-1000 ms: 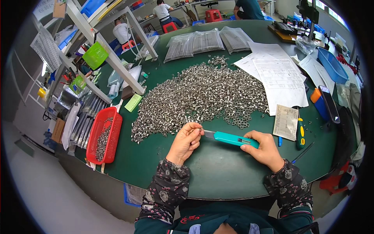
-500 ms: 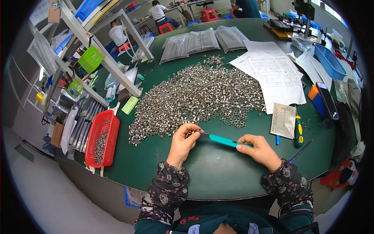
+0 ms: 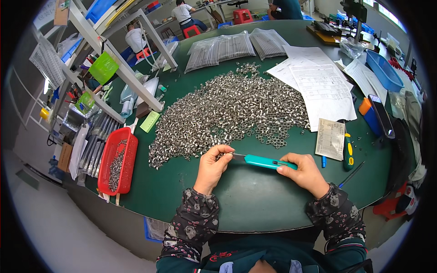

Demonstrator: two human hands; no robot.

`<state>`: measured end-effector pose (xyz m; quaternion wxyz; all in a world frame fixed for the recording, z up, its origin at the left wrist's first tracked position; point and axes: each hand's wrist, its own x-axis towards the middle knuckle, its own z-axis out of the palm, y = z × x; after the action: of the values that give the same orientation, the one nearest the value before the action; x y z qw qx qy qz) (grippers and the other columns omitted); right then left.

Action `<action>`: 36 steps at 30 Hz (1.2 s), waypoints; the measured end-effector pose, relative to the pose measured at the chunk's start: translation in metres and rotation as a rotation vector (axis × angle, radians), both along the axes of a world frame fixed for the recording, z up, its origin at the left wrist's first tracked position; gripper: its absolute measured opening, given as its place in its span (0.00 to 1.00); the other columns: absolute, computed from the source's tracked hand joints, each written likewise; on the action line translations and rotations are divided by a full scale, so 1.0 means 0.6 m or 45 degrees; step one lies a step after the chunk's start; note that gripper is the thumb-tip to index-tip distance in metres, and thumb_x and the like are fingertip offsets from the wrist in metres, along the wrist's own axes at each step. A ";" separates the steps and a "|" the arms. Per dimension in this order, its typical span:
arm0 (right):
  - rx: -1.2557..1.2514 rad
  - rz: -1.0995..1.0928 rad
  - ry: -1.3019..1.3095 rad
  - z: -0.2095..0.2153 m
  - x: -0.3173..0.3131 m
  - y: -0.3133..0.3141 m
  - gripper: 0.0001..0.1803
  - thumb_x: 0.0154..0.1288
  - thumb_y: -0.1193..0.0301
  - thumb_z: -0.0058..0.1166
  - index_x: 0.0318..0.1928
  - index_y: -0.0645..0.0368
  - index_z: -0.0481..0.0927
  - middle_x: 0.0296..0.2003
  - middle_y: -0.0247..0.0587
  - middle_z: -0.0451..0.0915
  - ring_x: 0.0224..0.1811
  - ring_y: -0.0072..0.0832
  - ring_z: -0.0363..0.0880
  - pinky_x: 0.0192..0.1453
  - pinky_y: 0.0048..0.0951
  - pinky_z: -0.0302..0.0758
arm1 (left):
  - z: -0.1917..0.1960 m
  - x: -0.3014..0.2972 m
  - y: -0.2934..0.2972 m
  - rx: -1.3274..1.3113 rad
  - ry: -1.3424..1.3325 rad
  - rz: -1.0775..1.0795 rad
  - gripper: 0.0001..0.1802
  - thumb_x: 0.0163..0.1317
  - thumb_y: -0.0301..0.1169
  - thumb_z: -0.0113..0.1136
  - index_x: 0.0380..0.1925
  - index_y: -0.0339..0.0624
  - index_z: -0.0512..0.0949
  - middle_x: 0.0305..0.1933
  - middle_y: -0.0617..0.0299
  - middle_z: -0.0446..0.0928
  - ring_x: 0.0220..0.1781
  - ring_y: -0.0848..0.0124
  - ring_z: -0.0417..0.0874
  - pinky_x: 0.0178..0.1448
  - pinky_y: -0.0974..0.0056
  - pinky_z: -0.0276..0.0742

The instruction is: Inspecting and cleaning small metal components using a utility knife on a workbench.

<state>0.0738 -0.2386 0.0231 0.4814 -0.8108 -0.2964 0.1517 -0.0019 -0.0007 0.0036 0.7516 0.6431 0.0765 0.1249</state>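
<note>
In the head view, the left hand [image 3: 211, 169], left of the frame's centre, is pinched narrow at thumb and forefinger around a small metal piece [image 3: 231, 154], mostly hidden by the fingers; the right hand [image 3: 307, 174], right of centre, is closed around a teal plastic-handled knife [image 3: 264, 161], its thin blade pointing left to the pinched piece; just above both hands, a broad heap of small silvery metal rings [image 3: 227, 107] covers the middle of the dark green table [image 3: 259, 204]; a red plastic basket [image 3: 129, 168] holding similar pieces stands at left; a white metal rack [image 3: 139, 87] slants across the upper left, blocking part of the clutter behind; clear bags of thin grey rods [image 3: 234, 48] lie at top centre; white printed sheets [image 3: 327, 100] lie upper right, overlapping the heap's edge; a green-and-yellow screwdriver handle [image 3: 348, 154] lies right of the right hand.
</note>
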 end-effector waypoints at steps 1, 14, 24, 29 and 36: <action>-0.026 -0.022 -0.077 0.001 -0.001 0.001 0.15 0.49 0.63 0.57 0.31 0.63 0.77 0.20 0.44 0.75 0.22 0.30 0.72 0.27 0.29 0.67 | 0.001 0.000 0.000 0.003 0.005 -0.002 0.06 0.56 0.23 0.53 0.35 0.38 0.74 0.22 0.72 0.68 0.17 0.88 0.57 0.18 0.80 0.49; 0.139 -0.213 -0.895 -0.001 -0.001 0.004 0.13 0.44 0.67 0.61 0.30 0.59 0.74 0.22 0.40 0.72 0.22 0.38 0.72 0.24 0.33 0.66 | -0.002 0.002 0.008 -0.172 0.082 -0.066 0.07 0.58 0.24 0.51 0.37 0.36 0.71 0.28 0.63 0.72 0.15 0.86 0.58 0.16 0.80 0.51; -0.128 -0.171 -1.160 0.019 -0.011 0.005 0.15 0.39 0.71 0.61 0.30 0.57 0.72 0.20 0.37 0.66 0.23 0.34 0.69 0.25 0.33 0.64 | 0.002 0.005 0.014 -0.481 0.026 -0.113 0.06 0.60 0.24 0.48 0.38 0.38 0.70 0.31 0.62 0.72 0.18 0.84 0.59 0.17 0.81 0.53; -0.252 -0.059 -1.090 0.001 -0.009 0.005 0.15 0.41 0.70 0.60 0.32 0.58 0.73 0.21 0.38 0.69 0.24 0.34 0.71 0.25 0.33 0.65 | -0.002 0.005 0.019 -0.594 0.002 -0.136 0.06 0.60 0.24 0.48 0.38 0.38 0.70 0.31 0.63 0.72 0.19 0.84 0.59 0.16 0.81 0.53; 0.021 -0.083 -0.363 -0.001 -0.008 0.002 0.15 0.48 0.63 0.58 0.33 0.59 0.74 0.22 0.46 0.75 0.23 0.41 0.74 0.26 0.35 0.68 | -0.001 0.008 0.011 -0.437 0.053 -0.104 0.07 0.59 0.24 0.49 0.38 0.38 0.70 0.32 0.62 0.72 0.18 0.85 0.60 0.16 0.81 0.54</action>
<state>0.0690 -0.2373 0.0226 0.4459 -0.8292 -0.3365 0.0168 0.0031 0.0062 0.0031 0.8531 0.5104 0.0860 0.0660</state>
